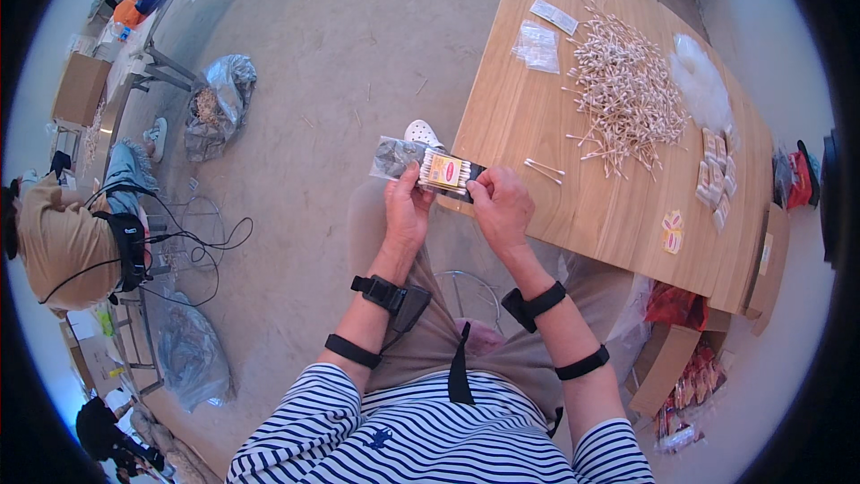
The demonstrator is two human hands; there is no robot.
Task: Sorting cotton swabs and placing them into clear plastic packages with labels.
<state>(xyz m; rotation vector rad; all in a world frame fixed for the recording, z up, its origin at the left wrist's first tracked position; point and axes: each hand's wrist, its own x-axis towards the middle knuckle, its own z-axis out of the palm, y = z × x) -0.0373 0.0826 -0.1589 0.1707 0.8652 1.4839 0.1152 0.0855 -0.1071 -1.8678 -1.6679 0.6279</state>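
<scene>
A packet [445, 171] of cotton swabs in a clear sleeve with a yellow label is held between both hands just in front of the near edge of the tabletop [573, 215]. The left hand [408, 206] is closed on the packet's left end, where the empty part of the sleeve sticks out; the right hand [500, 204] is closed on its right end, thumb on top. The swabs are already inside the sleeve, so this packet is judged filled; whether it is sealed cannot be told.

On the tabletop just beyond the packet, a few loose swabs [545, 169] are left lying alone. Toward the right edge of the tabletop, a small label [672, 231] is set down, and a row of finished packets [718, 176] is laid out past it, so several appear done. Farther in, a large heap of swabs [624, 90] is still unpacked, which suggests that most of the work remains. Beyond the heap, empty sleeves [537, 45] are kept ready at the far left of the tabletop, and a clear bag [700, 82] is seen at the far right.
</scene>
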